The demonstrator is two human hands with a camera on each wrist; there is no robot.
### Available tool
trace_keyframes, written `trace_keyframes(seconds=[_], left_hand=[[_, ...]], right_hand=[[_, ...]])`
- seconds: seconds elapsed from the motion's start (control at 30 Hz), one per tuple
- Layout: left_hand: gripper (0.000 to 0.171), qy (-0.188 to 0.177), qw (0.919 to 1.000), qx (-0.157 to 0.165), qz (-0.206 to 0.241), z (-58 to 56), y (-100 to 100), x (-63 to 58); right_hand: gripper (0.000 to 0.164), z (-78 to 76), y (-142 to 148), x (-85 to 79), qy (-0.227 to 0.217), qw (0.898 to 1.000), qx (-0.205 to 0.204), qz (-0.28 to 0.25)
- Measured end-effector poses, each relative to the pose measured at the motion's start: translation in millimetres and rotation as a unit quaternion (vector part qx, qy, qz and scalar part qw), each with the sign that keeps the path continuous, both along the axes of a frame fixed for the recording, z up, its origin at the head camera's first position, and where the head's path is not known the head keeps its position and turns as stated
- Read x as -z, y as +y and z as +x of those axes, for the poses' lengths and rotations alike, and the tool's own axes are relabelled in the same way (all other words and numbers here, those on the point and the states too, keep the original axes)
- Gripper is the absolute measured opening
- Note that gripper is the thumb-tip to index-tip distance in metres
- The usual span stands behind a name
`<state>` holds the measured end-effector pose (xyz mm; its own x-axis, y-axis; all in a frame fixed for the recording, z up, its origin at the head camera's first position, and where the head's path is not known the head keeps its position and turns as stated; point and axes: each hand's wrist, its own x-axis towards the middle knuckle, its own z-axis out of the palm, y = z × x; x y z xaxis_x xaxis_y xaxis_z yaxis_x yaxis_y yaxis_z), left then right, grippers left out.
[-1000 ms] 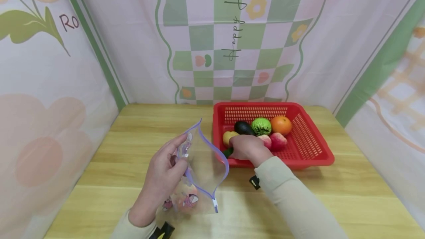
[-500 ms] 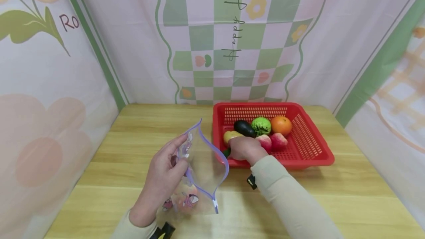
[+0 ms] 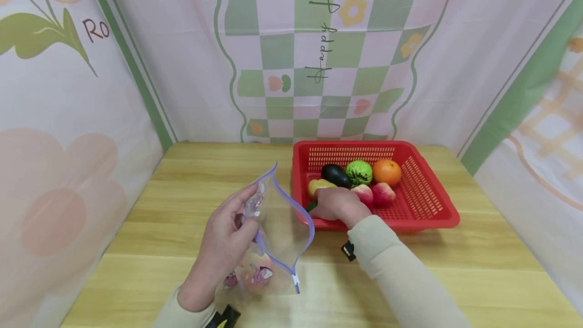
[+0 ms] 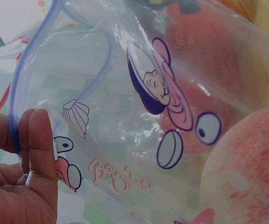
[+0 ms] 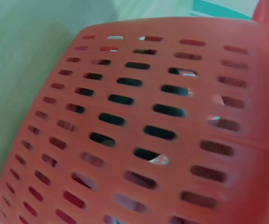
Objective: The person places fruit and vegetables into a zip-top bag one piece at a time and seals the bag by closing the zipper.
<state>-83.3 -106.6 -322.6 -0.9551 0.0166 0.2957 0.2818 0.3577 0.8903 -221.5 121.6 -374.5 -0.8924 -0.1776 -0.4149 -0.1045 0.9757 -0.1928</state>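
My left hand pinches the side of a clear zip bag with a purple zip edge and printed cartoon figures. The bag's mouth gapes toward the basket. A peach shows through the plastic low in the bag. My right hand reaches into the near left corner of a red basket and grips a dark green vegetable, mostly hidden under it. Beside the hand lies a yellow fruit. In the right wrist view the basket's slotted wall blocks the hand.
Also in the basket are an eggplant, a bumpy green fruit, an orange and two peaches. The basket stands on a wooden table, with printed curtains around it.
My right hand has shifted slightly within the basket's near left corner, and less of the dark green vegetable shows. More of the yellow fruit is visible. The left hand and bag stay put.
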Motion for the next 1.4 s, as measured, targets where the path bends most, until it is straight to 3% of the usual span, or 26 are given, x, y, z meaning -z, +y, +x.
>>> trace_keyframes(seconds=[0.1, 0.27, 0.53, 0.73, 0.97, 1.23, 1.4], left_hand=[[0.057, 0.0, 1.0, -0.003, -0.002, 0.3, 0.2, -0.8], [0.057, 0.002, 1.0, -0.006, -0.007, 0.1, 0.5, -1.0], [0.06, 0.0, 0.9999, -0.009, -0.008, -12.3, -6.3, 24.6], [0.06, 0.005, 1.0, -0.001, -0.006, -13.8, -9.1, 29.7], [0.058, -0.011, 0.9998, -0.009, -0.011, -12.1, -6.8, 24.4], [0.053, -0.011, 0.9999, -0.007, -0.01, -0.2, 1.3, -1.2], [0.053, -0.015, 0.9999, -0.005, -0.007, 1.0, 2.3, -4.1]], right_hand=[[0.062, 1.4, 2.1, -3.9, 0.01, 1.0, 0.003, -0.008], [0.058, 3.7, 7.2, -12.2, 0.038, 0.999, -0.01, -0.02], [0.053, 9.9, 18.3, -20.9, 0.091, 0.994, 0.013, -0.059], [0.048, 16.6, 22.6, -30.9, 0.119, 0.985, 0.03, -0.121], [0.048, 28.5, 20.8, -43.2, 0.167, 0.971, 0.032, -0.166], [0.051, 43.8, 13.1, -61.0, 0.217, 0.955, 0.027, -0.203], [0.053, 58.3, 3.6, -73.6, 0.243, 0.94, 0.009, -0.239]])
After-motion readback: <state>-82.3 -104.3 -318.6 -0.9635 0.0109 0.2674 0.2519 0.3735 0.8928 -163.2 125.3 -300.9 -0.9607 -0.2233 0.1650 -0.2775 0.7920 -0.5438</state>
